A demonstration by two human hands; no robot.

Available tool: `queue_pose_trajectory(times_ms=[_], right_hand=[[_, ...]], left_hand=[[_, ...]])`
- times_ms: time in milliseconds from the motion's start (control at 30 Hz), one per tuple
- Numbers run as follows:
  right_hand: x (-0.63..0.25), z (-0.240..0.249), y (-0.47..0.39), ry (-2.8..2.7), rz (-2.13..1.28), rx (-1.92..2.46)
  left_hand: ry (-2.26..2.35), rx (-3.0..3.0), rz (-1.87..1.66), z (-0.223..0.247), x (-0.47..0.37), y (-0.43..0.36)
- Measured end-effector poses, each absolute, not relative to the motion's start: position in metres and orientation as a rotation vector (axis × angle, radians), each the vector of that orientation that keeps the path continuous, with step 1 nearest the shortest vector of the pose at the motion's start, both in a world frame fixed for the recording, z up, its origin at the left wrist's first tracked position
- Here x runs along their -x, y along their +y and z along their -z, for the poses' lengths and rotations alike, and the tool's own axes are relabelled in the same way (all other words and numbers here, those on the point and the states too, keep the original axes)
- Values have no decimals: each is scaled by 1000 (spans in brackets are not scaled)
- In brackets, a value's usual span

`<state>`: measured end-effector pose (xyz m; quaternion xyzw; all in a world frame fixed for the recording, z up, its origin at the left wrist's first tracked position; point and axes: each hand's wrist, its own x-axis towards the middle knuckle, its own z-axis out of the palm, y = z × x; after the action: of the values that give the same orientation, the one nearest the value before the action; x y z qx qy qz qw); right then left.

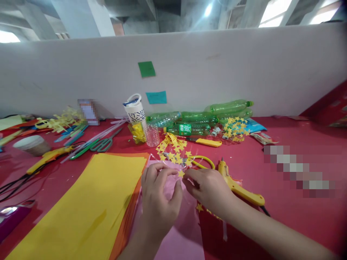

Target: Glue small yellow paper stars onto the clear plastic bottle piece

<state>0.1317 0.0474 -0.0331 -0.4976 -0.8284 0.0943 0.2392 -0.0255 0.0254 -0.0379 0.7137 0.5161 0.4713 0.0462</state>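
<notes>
A small yellow paper star (181, 174) sits between my two hands, above a pink sheet (187, 231). My right hand (210, 186) pinches its right side with thumb and fingers together. On the other side is my left hand (161, 195), its fingers curved and its thumb well apart, with the index fingertip close to the star. Just beyond the hands lies a pile of yellow stars (176, 155) with clear strips among them. More stars (200, 207) show below my right wrist. A yellow glue gun (241, 191) rests right of my right hand.
Yellow paper sheets (81, 202) cover the left front. Scissors (101, 145) and another glue gun (48, 159) lie beyond. Green plastic bottles (197, 117), a white cup (135, 112) and a yellow cutter (208, 142) stand or lie before the white partition (189, 72).
</notes>
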Motion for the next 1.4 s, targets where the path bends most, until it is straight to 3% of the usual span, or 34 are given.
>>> queue_pose_trajectory(times_ms=[433,833,1067,1400], right_hand=[[-133,28,47,-2281,-262,1356],[-140,10,43,-2375,-46,1431],[-134,8,42,-2389,-32,1460],[-156,-1,35,-2200,-11,1309]], left_hand=[[1471,-2015,-1574,32,28,23],[1440,-1788,-1729,30,44,34],[1319,-1367,-2134,10,61,38],[1582,-1420,-1778,7,67,39]])
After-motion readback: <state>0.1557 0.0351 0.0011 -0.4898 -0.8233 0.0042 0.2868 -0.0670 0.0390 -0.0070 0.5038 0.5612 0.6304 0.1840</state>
